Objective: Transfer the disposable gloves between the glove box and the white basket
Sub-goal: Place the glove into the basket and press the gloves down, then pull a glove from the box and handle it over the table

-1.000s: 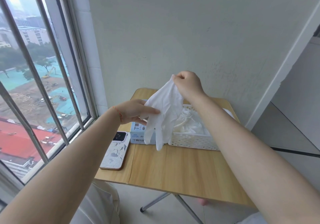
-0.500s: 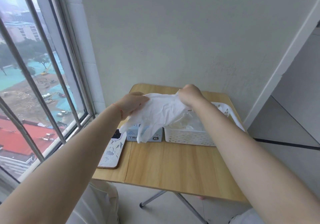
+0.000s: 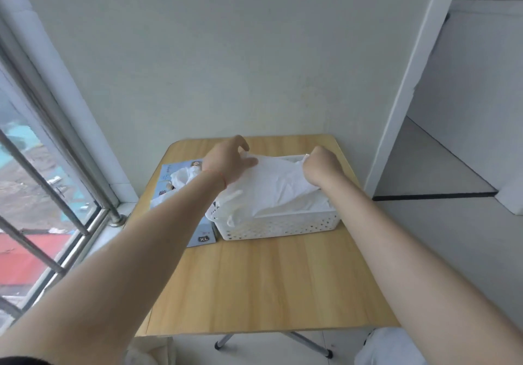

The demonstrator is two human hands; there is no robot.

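While the white perforated plastic basket [image 3: 283, 227] already sat heaped with crumpled white disposable gloves, the job looked well advanced but not finished, since another glove [image 3: 181, 176] poked up from the slot of the pale blue cardboard glove box [image 3: 202, 237] marked XL, just to the basket's left on the light wooden folding table [image 3: 268, 279]. How many gloves were left inside the box could not be told. One thin white disposable glove [image 3: 271, 183] was stretched flat across the top of the basket's pile, held at both ends, and by my reading it was being laid down there rather than lifted out. The left hand [image 3: 229, 161], with a thin red cord at its wrist, reached forward over the basket's far left corner, palm down; its thumb and fingers were curled and pinched the glove's left edge. The right hand [image 3: 321, 166] reached over the basket's far right side with its knuckles up, fingers folded in on the glove's other end, though the fingertips themselves were hidden behind the back of the hand. Both bare forearms ran out long and nearly straight from the bottom corners of the view. Letting go of the glove appeared to be the step left for this piece.
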